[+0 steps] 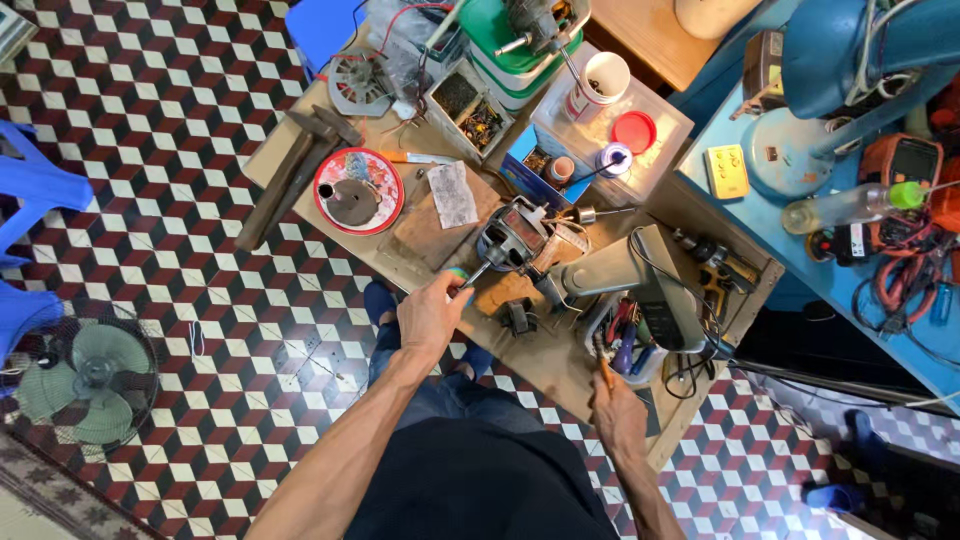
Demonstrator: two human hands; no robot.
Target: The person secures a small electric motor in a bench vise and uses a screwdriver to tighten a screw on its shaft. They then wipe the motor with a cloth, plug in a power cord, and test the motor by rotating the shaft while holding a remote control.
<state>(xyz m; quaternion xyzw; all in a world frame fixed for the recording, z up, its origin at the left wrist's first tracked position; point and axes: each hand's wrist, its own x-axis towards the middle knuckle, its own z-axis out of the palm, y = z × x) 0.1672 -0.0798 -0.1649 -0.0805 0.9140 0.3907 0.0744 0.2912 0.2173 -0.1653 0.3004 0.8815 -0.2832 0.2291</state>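
My left hand (430,312) grips the handle of a screwdriver (470,277) whose shaft points up at a fan motor (512,237) lying on the wooden workbench (560,365). The motor sits against a grey fan housing (630,270). My right hand (618,410) is at the bench's near edge, closed on a thin orange-handled tool (603,368) that reaches up toward a tray of hand tools (628,345). A small dark metal part (518,316) lies between my two hands.
A red round lid (358,190) with metal parts, a hammer (300,160), small boxes of screws (470,110), a cup (603,80) and a drill (715,262) crowd the bench. A blue table (850,260) with meters stands right. A green fan (85,378) sits on the tiled floor.
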